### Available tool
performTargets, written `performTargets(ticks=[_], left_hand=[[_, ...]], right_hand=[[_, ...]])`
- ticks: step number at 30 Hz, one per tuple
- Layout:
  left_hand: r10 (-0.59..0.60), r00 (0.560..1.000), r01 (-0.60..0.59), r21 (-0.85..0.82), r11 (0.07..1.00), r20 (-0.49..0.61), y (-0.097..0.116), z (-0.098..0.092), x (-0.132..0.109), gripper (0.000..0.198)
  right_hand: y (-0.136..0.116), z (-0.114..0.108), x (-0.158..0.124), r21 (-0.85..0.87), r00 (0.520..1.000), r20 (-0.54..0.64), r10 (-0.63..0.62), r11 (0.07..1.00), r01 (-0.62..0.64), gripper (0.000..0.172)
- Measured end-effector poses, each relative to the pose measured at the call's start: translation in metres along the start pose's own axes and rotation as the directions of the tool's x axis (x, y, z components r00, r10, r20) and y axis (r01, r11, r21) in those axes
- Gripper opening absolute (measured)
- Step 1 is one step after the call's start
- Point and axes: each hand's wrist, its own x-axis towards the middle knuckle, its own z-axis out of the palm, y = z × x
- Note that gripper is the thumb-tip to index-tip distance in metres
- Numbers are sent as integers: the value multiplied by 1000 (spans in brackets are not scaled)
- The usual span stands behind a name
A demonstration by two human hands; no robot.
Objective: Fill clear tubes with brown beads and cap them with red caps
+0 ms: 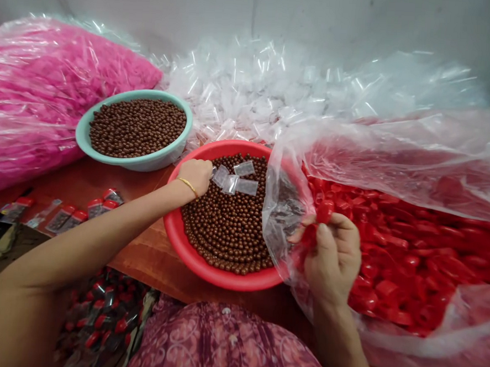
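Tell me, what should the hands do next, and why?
Perhaps the right hand should draw its red piece away from the clear bag: it pinches that piece beside the bag's film, while the left hand is over the red bowl, near clear plastic pieces.

Can't tell what the left grip (pixel 195 176) is on, fingertips are tucked out of sight. Red piece (pixel 324 210) in the right grip (pixel 332 258) is kinda blurry. Plastic film (pixel 397 146) clouds the red basin (pixel 226 281)'s right side, pink bag (pixel 47 88)'s cut off far left.
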Motion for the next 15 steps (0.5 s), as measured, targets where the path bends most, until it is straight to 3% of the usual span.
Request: performTargets(ticks=[2,4,6,8,10,15], left_hand=[[100,993,-106,105,989,58,-2,-4,-12,31],[203,962,-230,144,962,185,1,-4,-23,30],[297,910,-334,90,938,289,11,3,-31,28],[378,872,-397,-2,918,311,25,16,-30,28],[414,869,-396,-121,910,272,39,30,-22,25],[355,920,-221,-528,820,166,56,49,9,14]], right_hand=[[4,7,0,20,999,46,22,1000,-23,23],[6,9,2,15,995,91,47,999,-49,28],[8,7,5,17,987,142,72,997,-75,27],[9,5,7,14,981,177,80,996,-84,26],[10,4,8,-9,980,188,73,997,-73,24],[11,3,9,14,987,149,57,998,-60,22]])
